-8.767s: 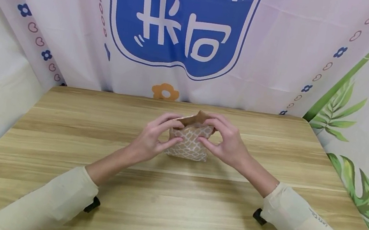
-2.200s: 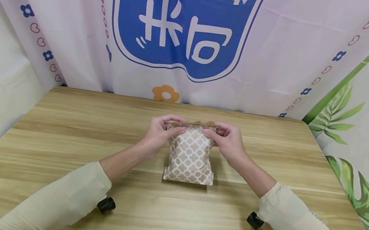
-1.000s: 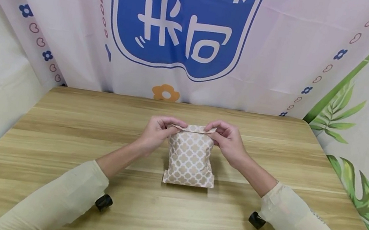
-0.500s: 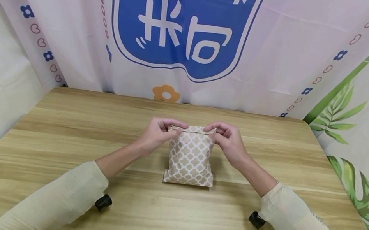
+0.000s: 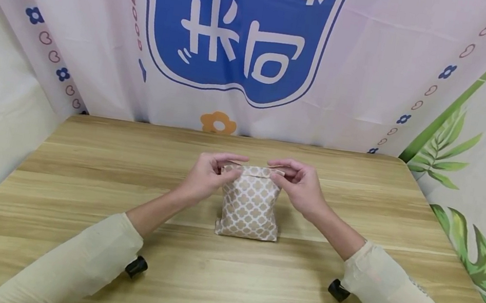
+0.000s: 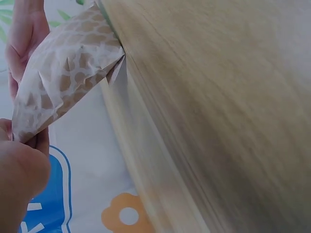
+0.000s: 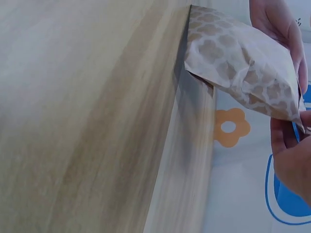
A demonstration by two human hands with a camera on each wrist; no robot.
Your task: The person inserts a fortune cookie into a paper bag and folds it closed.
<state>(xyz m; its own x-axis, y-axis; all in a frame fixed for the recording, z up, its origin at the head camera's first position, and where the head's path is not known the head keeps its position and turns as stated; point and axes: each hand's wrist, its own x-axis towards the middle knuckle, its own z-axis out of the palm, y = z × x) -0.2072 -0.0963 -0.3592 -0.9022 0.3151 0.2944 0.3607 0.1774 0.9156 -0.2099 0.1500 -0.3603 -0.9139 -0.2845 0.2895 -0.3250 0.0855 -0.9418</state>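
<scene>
A small paper bag [image 5: 250,207] in tan with a white lattice print stands on the wooden table, its top edge folded over toward me. My left hand [image 5: 209,175] pinches the left end of the fold, thumb in front and fingers behind. At the right end my right hand [image 5: 301,185] does the same, its index finger lying along the top. In the left wrist view the bag [image 6: 68,70] bulges at its middle and its bottom corner meets the table. The right wrist view shows the bag [image 7: 243,63] from its other side. Whatever fills it is hidden.
The wooden table [image 5: 116,258] stretches out on all sides of the bag. Behind it hangs a white curtain [image 5: 361,75] with a blue emblem, and a leaf-printed cloth [image 5: 477,179] is at the right. Small black devices [image 5: 136,266] sit at both sleeves.
Earlier the bag's mouth gaped with fingers inside. It was then drawn up straight and its top folded forward. Just now the index fingers have lifted a little and the bottom has shifted slightly back.
</scene>
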